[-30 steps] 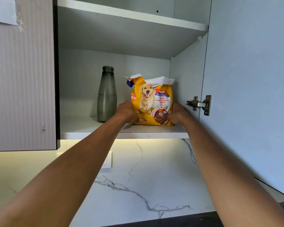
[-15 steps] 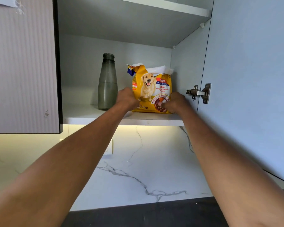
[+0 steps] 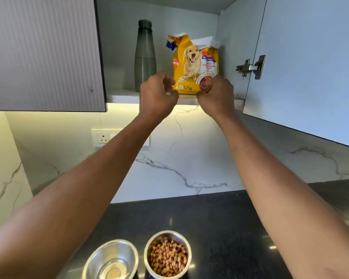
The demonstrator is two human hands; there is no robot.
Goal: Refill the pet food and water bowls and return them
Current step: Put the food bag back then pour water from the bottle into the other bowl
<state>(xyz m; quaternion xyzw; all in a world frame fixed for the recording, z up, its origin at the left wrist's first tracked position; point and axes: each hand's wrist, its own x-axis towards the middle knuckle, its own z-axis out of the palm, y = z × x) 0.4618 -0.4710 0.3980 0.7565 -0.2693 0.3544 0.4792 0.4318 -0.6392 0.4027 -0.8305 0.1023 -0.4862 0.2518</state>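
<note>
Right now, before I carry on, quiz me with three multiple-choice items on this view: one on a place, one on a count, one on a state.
1. Where does the dog food bag stand?
A. On the cabinet shelf, right of the dark bottle
B. On the dark counter
C. Inside a bowl

2. How many steel bowls are on the counter?
A. One
B. Two
C. Three

3. What is in the right bowl?
A. Nothing
B. Water only
C. Kibble

Answers:
1 A, the bag sits on the shelf beside the bottle, with the left hand and right hand at its base.
2 B, the left bowl and right bowl stand side by side.
3 C, brown pellets fill it.
</note>
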